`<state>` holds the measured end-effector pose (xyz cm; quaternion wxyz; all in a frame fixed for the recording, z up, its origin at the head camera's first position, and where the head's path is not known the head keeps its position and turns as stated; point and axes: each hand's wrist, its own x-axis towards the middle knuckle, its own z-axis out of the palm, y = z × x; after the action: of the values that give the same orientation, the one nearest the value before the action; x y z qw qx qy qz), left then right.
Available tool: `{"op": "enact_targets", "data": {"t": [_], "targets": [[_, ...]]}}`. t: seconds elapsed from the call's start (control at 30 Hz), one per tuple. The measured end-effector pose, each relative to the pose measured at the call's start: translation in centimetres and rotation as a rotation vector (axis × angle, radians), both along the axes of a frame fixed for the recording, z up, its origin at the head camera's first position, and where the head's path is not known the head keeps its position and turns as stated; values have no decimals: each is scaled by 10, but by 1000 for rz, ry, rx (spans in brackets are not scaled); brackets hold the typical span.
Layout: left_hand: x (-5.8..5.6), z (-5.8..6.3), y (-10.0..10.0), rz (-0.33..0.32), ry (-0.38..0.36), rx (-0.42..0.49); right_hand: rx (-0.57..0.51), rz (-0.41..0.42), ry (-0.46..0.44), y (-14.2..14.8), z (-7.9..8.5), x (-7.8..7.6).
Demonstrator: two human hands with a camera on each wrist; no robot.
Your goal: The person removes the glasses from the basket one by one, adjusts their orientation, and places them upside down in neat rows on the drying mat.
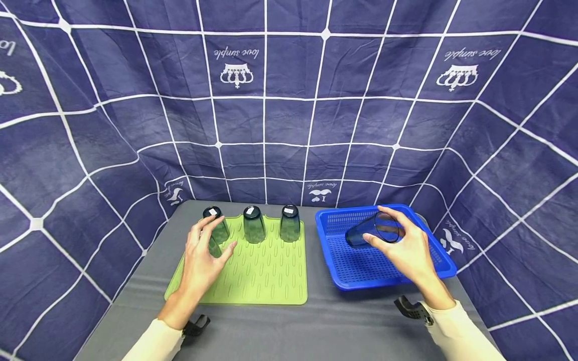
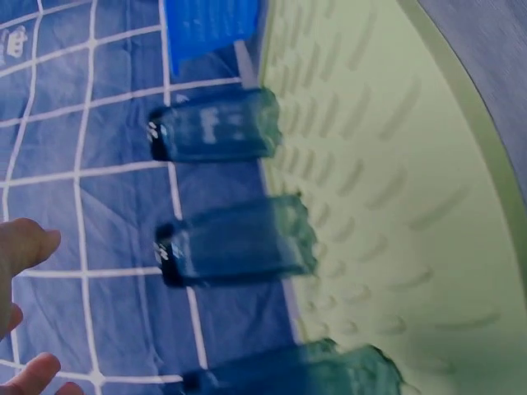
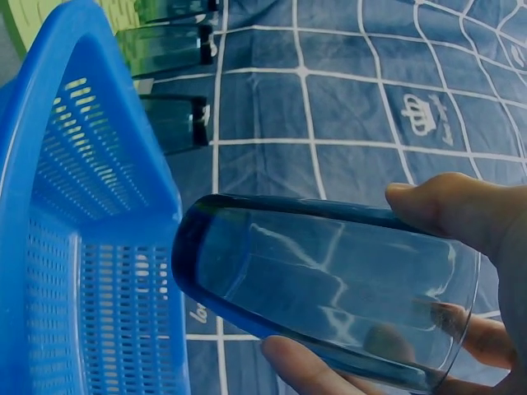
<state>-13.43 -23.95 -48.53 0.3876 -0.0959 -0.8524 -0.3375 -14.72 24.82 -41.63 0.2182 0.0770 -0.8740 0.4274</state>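
My right hand [image 1: 408, 250] grips a clear blue drinking glass [image 3: 329, 288] by its sides near the rim, thumb on one side and fingers on the other. Tilted on its side, the glass overlaps the blue basket [image 1: 343, 287] in the head view. On the left, my left hand [image 1: 200, 258] hovers with thumb and fingers spread apart, holding nothing. Behind its fingers, a greenish glass [image 1: 214, 247] shows in part. Upside down along the back of the green drying mat [image 1: 253, 281] stand a left glass [image 1: 221, 231], a middle glass [image 1: 255, 228] and a right glass [image 1: 290, 225].
Mat and basket sit on a grey-covered table [image 1: 289, 331], with a strip of grey between them. A dark blue checked cloth [image 1: 289, 120] hangs behind and at both sides. The basket's raised, slotted walls [image 3: 99, 164] surround its floor.
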Motion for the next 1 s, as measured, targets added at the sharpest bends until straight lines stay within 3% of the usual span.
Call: {"op": "enact_targets", "data": {"t": [0.4, 1.0], "targets": [[4, 15, 30, -101, 24, 47, -138, 40, -2, -12, 6, 8], [13, 32, 64, -218, -43, 77, -254, 115, -6, -38, 7, 18]]}}
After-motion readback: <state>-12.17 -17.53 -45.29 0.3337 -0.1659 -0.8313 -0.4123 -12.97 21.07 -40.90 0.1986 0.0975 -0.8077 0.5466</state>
